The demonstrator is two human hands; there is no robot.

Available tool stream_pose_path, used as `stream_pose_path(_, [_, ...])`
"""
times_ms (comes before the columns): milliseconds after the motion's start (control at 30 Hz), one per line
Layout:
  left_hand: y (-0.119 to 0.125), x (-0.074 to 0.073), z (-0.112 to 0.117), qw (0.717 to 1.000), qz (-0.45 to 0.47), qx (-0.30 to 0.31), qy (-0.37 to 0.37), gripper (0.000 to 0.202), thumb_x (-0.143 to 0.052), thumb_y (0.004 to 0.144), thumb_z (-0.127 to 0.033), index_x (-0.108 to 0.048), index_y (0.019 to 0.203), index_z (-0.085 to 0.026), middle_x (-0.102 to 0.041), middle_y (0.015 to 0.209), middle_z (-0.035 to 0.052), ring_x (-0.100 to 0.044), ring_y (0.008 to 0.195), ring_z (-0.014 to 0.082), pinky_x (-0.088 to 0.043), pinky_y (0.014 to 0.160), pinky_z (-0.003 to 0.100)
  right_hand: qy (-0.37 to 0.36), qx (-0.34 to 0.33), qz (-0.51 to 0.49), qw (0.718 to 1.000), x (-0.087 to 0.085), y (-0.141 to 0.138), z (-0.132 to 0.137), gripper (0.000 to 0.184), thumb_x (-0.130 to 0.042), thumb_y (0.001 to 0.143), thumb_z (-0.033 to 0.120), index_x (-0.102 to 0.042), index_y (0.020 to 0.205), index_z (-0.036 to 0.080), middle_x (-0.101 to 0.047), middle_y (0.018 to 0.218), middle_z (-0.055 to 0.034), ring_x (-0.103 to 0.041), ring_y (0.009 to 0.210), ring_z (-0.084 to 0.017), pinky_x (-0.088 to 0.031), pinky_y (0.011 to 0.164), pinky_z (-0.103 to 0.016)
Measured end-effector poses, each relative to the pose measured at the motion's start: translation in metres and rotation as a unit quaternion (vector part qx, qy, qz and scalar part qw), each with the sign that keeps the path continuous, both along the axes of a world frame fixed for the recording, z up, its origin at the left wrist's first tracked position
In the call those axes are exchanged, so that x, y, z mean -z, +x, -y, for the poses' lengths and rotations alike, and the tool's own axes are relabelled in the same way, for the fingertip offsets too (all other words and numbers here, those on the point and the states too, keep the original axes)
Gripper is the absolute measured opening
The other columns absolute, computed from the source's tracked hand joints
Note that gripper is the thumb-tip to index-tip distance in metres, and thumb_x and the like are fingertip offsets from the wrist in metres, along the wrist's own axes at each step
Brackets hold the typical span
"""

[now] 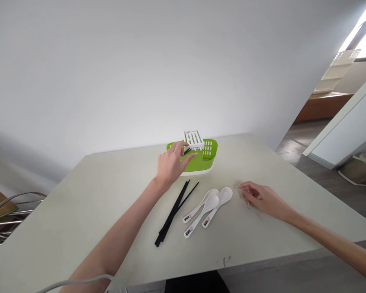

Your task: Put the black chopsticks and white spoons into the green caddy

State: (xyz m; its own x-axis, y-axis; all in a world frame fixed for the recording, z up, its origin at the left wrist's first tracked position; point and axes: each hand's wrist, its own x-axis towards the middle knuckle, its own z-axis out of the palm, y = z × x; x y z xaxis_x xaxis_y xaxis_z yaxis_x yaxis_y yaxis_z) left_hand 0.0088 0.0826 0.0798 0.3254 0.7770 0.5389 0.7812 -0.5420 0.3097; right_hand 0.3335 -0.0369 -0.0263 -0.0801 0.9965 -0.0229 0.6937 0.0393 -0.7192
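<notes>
At the green cutlery caddy (198,165), my left hand (172,162) reaches over the left part, thumb and fingers apart. Dark chopstick ends (187,151) show in the gap between them, and I see no grip on them. A white slatted piece (194,139) tops the caddy's middle, and its right compartment has a grid of holes. Loose black chopsticks (174,213) lie crossed on the table in front. Beside them are three white spoons (210,203) with printed handles, partly overlapping. My right hand (259,199) rests on the table right of the spoons, fingers loosely curled around nothing visible.
The pale table (125,175) meets a white wall (171,73) behind the caddy. A metal-framed stool (12,215) stands at the far left. A grey cable (79,280) crosses my left forearm at the bottom. Dark marks (225,260) spot the table's front edge.
</notes>
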Motion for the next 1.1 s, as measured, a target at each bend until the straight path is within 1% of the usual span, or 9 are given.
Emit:
stream_pose_path(100, [0.003,0.004,-0.003,0.999,-0.007,0.005,0.034,0.028,-0.058,0.103,-0.050,-0.070,0.110,-0.025,-0.072,0.093,0.0021,-0.057,0.064,0.0127,-0.033,0.054,0.027,-0.007,0.023,-0.050,0.998,0.015,0.011,-0.004,0.038,-0.050,0.097,0.057,-0.066,0.107,0.024,-0.074,0.082,-0.0035,-0.064,0.062,-0.018,-0.051,0.065,-0.034])
stream_pose_path(167, [-0.002,0.004,-0.007,0.998,0.021,0.011,0.061,0.025,-0.060,0.103,-0.046,-0.073,0.105,-0.025,-0.073,0.095,0.0020,-0.058,0.064,0.0115,-0.036,0.055,0.027,-0.005,0.041,-0.077,0.996,0.025,0.015,-0.006,0.042,-0.051,0.097,0.061,-0.066,0.107,0.023,-0.074,0.084,-0.0049,-0.062,0.061,-0.017,-0.051,0.063,-0.033])
stream_pose_path(333, [-0.028,-0.010,-0.029,0.987,0.132,0.002,0.087,0.023,-0.065,0.100,-0.041,-0.078,0.097,-0.022,-0.074,0.098,0.0034,-0.062,0.067,0.0111,-0.046,0.060,0.026,0.013,0.095,-0.056,0.994,0.041,0.014,-0.007,0.040,-0.051,0.098,0.059,-0.067,0.108,0.024,-0.074,0.084,-0.0043,-0.059,0.062,-0.017,-0.048,0.062,-0.031])
stream_pose_path(433, [-0.043,-0.020,-0.049,0.979,0.194,-0.028,0.057,0.025,-0.067,0.096,-0.044,-0.079,0.095,-0.022,-0.075,0.105,0.0042,-0.067,0.068,0.0117,-0.050,0.060,0.026,0.017,0.113,-0.040,0.993,0.042,0.011,-0.005,0.038,-0.053,0.096,0.057,-0.068,0.107,0.025,-0.074,0.081,-0.0036,-0.062,0.066,-0.018,-0.048,0.063,-0.031])
stream_pose_path(567, [-0.052,-0.029,-0.073,0.958,0.279,-0.051,-0.049,0.033,-0.064,0.096,-0.050,-0.079,0.097,-0.020,-0.079,0.107,0.0059,-0.071,0.066,0.0143,-0.049,0.053,0.026,0.007,0.124,-0.030,0.992,0.036,0.008,-0.004,0.037,-0.055,0.094,0.057,-0.070,0.105,0.026,-0.072,0.077,-0.0022,-0.061,0.065,-0.019,-0.048,0.062,-0.030])
stream_pose_path(700, [-0.051,-0.030,-0.096,0.945,0.298,-0.063,-0.116,0.036,-0.066,0.093,-0.052,-0.079,0.096,-0.018,-0.081,0.104,0.0078,-0.074,0.068,0.0168,-0.048,0.048,0.025,-0.001,0.129,-0.024,0.991,0.033,0.006,-0.005,0.036,-0.055,0.093,0.057,-0.070,0.104,0.026,-0.071,0.077,-0.0019,-0.061,0.066,-0.020,-0.048,0.061,-0.031])
stream_pose_path(867, [-0.044,-0.025,-0.120,0.946,0.287,-0.083,-0.129,0.037,-0.069,0.091,-0.053,-0.080,0.094,-0.017,-0.081,0.103,0.0086,-0.074,0.065,0.0169,-0.051,0.051,0.025,-0.003,0.136,-0.011,0.991,0.036,0.006,-0.004,0.034,-0.053,0.096,0.056,-0.070,0.104,0.027,-0.070,0.076,-0.0015,-0.058,0.065,-0.019,-0.047,0.059,-0.031])
stream_pose_path(967, [-0.040,-0.025,-0.127,0.947,0.283,-0.089,-0.123,0.035,-0.070,0.091,-0.050,-0.080,0.094,-0.017,-0.082,0.102,0.0080,-0.073,0.063,0.0160,-0.053,0.054,0.025,-0.007,0.136,-0.011,0.991,0.037,0.008,-0.003,0.034,-0.053,0.096,0.056,-0.070,0.105,0.027,-0.069,0.076,-0.0015,-0.059,0.065,-0.019,-0.047,0.059,-0.030])
stream_pose_path(1100, [-0.036,-0.028,-0.135,0.952,0.278,-0.073,-0.102,0.035,-0.069,0.092,-0.050,-0.079,0.093,-0.017,-0.082,0.100,0.0073,-0.072,0.060,0.0150,-0.057,0.058,0.027,-0.007,0.135,-0.012,0.991,0.034,0.007,-0.003,0.034,-0.053,0.097,0.055,-0.070,0.105,0.027,-0.069,0.075,-0.0014,-0.059,0.065,-0.019,-0.047,0.059,-0.030])
